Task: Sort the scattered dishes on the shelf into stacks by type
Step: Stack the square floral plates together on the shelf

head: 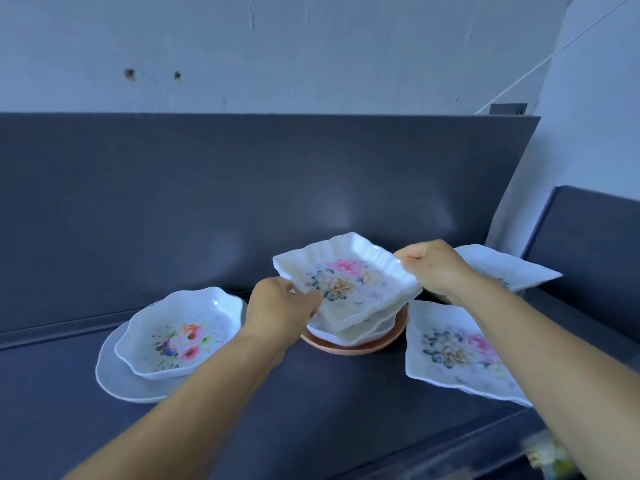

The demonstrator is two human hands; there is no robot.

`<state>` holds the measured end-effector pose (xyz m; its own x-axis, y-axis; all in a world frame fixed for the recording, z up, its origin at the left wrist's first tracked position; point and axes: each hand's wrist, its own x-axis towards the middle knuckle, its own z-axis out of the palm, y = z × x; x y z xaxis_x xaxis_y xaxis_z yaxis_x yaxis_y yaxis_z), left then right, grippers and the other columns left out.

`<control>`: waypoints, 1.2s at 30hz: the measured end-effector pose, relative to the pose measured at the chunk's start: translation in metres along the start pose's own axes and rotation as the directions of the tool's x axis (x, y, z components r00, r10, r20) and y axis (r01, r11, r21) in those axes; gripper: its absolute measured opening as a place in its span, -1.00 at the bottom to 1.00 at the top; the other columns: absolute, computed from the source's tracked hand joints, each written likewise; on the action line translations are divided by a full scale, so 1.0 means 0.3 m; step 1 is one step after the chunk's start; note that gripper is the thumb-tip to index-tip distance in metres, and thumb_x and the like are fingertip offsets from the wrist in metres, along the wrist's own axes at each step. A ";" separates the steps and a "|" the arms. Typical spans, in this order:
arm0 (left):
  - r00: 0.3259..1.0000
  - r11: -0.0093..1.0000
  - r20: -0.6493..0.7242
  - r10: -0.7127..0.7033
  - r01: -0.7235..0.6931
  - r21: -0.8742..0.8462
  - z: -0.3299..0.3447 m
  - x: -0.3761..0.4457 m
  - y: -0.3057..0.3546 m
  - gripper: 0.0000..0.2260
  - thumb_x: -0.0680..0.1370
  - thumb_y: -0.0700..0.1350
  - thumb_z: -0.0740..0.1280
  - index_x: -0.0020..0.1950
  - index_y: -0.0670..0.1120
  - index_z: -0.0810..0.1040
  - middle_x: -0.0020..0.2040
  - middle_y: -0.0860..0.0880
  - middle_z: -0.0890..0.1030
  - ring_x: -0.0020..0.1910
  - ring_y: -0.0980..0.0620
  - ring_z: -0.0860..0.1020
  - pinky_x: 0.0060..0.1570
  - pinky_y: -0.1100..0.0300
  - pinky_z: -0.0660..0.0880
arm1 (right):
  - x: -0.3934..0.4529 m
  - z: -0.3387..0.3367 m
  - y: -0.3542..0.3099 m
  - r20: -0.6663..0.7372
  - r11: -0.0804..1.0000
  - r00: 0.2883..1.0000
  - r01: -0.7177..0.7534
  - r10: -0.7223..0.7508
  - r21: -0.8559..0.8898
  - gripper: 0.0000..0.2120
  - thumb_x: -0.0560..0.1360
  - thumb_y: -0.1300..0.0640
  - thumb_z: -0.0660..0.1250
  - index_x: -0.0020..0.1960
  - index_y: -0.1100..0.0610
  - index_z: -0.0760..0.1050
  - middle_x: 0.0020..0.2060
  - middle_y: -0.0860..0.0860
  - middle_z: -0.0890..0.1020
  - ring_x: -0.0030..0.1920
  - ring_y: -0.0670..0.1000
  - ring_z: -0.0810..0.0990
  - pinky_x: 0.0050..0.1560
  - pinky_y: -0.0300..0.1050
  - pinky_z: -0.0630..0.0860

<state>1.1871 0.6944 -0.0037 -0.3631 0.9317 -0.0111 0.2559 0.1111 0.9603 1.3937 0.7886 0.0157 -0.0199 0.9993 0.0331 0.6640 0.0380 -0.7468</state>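
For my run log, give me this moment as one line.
both hands hold square floral dish | above square-dish stack | not released

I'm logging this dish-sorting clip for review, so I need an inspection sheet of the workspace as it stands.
Surface: dark shelf with a dark back panel.
Job's things: square floral dish held tilted over a stack of white dishes on a pink plate; wavy floral bowl sits on a round white plate; a second square dish lies on the right, a third behind the right arm.
Clutter: a blurred item at bottom right, cannot tell what.
Grippers: left hand and right hand grip opposite edges of the held dish.
Cables: thin line across the wall.
Surroundings: pale wall with two holes.
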 end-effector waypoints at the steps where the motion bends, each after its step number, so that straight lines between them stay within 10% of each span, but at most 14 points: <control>1: 1.000 1.000 0.001 -0.003 0.003 0.007 0.004 0.005 -0.006 -0.86 0.47 -0.24 0.37 -0.29 -0.20 0.53 -0.37 -0.08 0.49 -0.41 0.01 0.39 -0.39 0.25 0.33 | 0.005 0.005 0.005 0.001 1.000 1.000 -0.010 0.010 -0.004 -0.67 0.53 0.23 0.16 0.12 0.04 0.64 0.05 0.05 0.69 0.15 0.15 0.61 0.17 0.04 0.54; 17: 0.997 0.997 0.059 -0.055 0.053 0.050 0.020 0.052 -0.062 -0.85 0.47 -0.17 0.40 -0.19 -0.21 0.50 -0.33 -0.10 0.42 -0.33 -0.03 0.34 -0.32 0.19 0.30 | 0.033 0.047 0.068 0.033 0.998 0.999 -0.014 0.017 -0.069 -0.64 0.60 0.21 0.09 0.30 0.09 0.53 0.11 -0.03 0.59 0.07 0.07 0.52 0.09 -0.11 0.42; 21: 0.996 0.994 0.080 -0.047 0.038 0.102 0.012 0.076 -0.068 -0.75 0.47 -0.12 0.39 -0.04 -0.32 0.58 -0.21 -0.11 0.53 -0.26 -0.01 0.42 -0.23 0.16 0.35 | -0.011 0.045 0.067 -0.003 0.996 1.000 0.002 -0.003 -0.086 -0.74 0.51 0.29 0.05 -0.19 0.34 0.48 -0.31 0.04 0.25 -0.27 0.03 0.17 -0.25 -0.13 0.11; 24: 0.998 0.960 0.050 0.030 -0.043 0.277 0.014 0.076 -0.051 -0.76 0.47 -0.10 0.38 -0.25 -0.24 0.44 -0.16 -0.13 0.45 -0.32 -0.04 0.37 -0.35 0.25 0.30 | -0.048 0.022 0.063 -0.020 0.996 0.998 0.051 -0.052 -0.067 -0.71 0.46 0.31 0.04 -0.37 0.07 0.10 -0.42 -0.05 0.12 -0.36 -0.01 0.05 -0.34 -0.12 0.00; 30: 0.956 0.816 0.142 0.256 -0.293 0.498 0.048 0.037 0.038 -0.48 0.53 -0.05 0.35 0.47 -0.10 0.35 0.35 -0.09 0.38 0.37 -0.10 0.35 0.22 0.12 0.38 | -0.087 -0.074 0.113 -0.141 0.997 0.990 0.004 -0.015 -0.083 -0.78 0.54 0.25 0.10 -0.23 0.27 0.43 -0.40 -0.04 0.29 -0.35 0.01 0.15 -0.41 -0.16 0.09; 34: 0.876 0.724 0.348 0.335 -0.476 0.499 0.152 -0.004 0.122 -0.57 0.56 -0.04 0.29 0.43 -0.03 0.40 0.28 -0.02 0.49 0.27 -0.02 0.44 0.19 0.15 0.43 | -0.095 -0.159 0.181 -0.229 0.997 0.973 -0.057 0.043 -0.055 -0.76 0.53 0.27 0.09 -0.27 0.18 0.42 -0.34 0.01 0.33 -0.36 0.02 0.22 -0.38 -0.17 0.14; 36: 0.840 0.710 0.426 0.337 -0.524 0.471 0.221 -0.034 0.157 -0.68 0.57 -0.05 0.28 0.32 0.01 0.49 0.19 0.01 0.54 0.15 -0.01 0.51 0.09 0.17 0.45 | -0.100 -0.202 0.224 -0.295 0.995 0.951 -0.093 0.094 0.018 -0.80 0.57 0.20 0.17 0.05 0.10 0.57 -0.09 0.00 0.52 -0.17 0.05 0.45 -0.22 -0.17 0.33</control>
<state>1.2624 0.7130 0.0231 0.1631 0.9671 0.1952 0.7939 -0.2461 0.5559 1.4843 0.7609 0.0047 0.2646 0.9514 0.1572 0.6495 -0.0553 -0.7584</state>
